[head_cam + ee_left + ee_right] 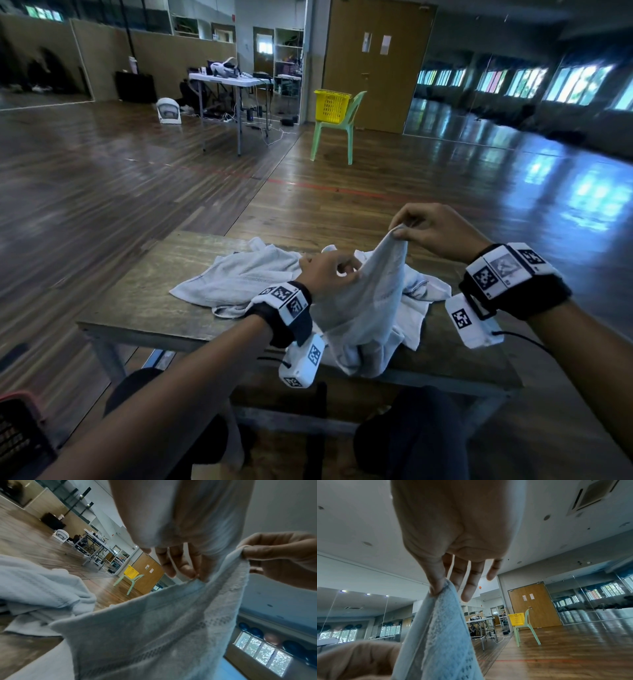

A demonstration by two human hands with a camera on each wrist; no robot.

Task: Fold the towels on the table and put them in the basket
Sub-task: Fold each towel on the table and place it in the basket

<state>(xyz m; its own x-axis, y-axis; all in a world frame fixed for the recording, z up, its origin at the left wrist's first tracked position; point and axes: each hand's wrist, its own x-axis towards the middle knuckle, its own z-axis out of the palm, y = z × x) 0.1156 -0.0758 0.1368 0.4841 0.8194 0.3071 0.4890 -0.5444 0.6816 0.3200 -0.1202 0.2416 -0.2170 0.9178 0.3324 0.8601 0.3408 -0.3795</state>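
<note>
A pale grey towel (373, 301) hangs lifted above the wooden table (137, 308). My right hand (399, 233) pinches its top corner between thumb and forefinger; in the right wrist view the other fingers (469, 586) stay straight. My left hand (337, 270) pinches the towel's edge (193, 586) lower down and to the left. A second pale towel (239, 274) lies crumpled on the table behind my left hand. The yellow basket (331, 105) stands on a green chair (339, 137) far across the room.
A red-rimmed dark basket (17, 435) sits on the floor at my lower left. A white folding table (226, 80) with gear and cables stands far back left. My knees are under the table's near edge. Wooden floor surrounds the table.
</note>
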